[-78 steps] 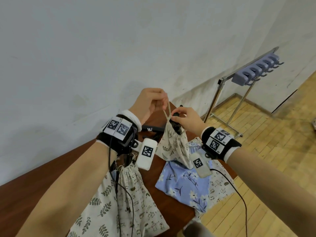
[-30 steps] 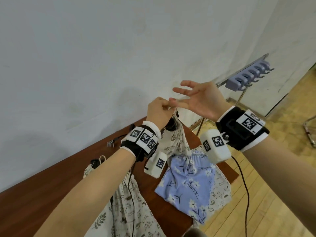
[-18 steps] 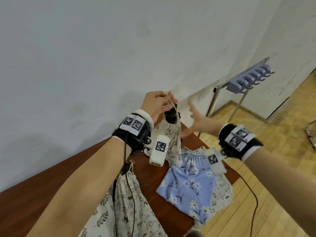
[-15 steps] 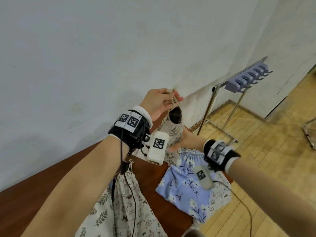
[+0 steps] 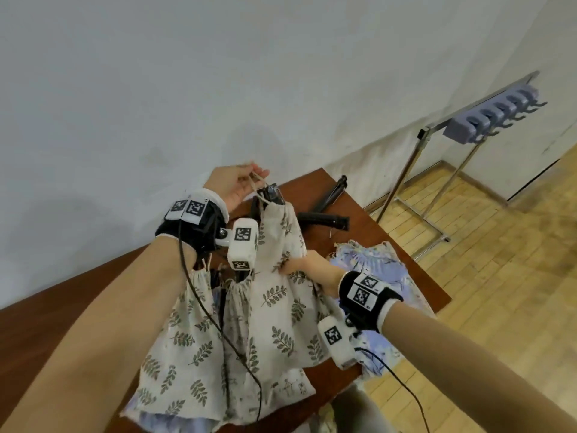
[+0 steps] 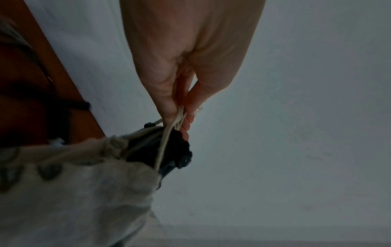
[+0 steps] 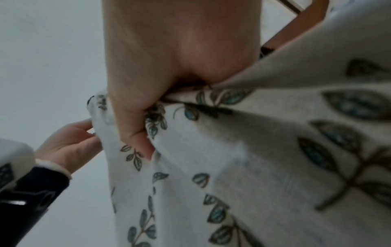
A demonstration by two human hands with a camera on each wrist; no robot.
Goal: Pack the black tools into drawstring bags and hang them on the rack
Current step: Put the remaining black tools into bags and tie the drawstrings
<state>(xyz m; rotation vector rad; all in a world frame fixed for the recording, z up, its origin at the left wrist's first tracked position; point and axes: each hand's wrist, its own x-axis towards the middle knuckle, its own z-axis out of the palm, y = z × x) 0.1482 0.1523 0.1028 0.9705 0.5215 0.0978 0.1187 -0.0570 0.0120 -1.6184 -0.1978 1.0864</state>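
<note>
A cream leaf-print drawstring bag hangs from its cords, which my left hand pinches above the table. A black tool pokes out of the gathered mouth. My right hand grips the bag's lower cloth in its curled fingers. The left wrist view shows my left hand pinching the cords just above the black tool. In the right wrist view my right hand bunches up the leaf-print fabric. The rack stands on the floor at the right, with bare hooks.
Two more black tools lie at the far end of the brown table. Other leaf-print bags and a blue floral bag cover the near part. The white wall runs along the table's far side.
My right hand has come down from beside the cords and taken hold of the bag's lower cloth. My left hand still pinches the cords. The head view has tilted down.
</note>
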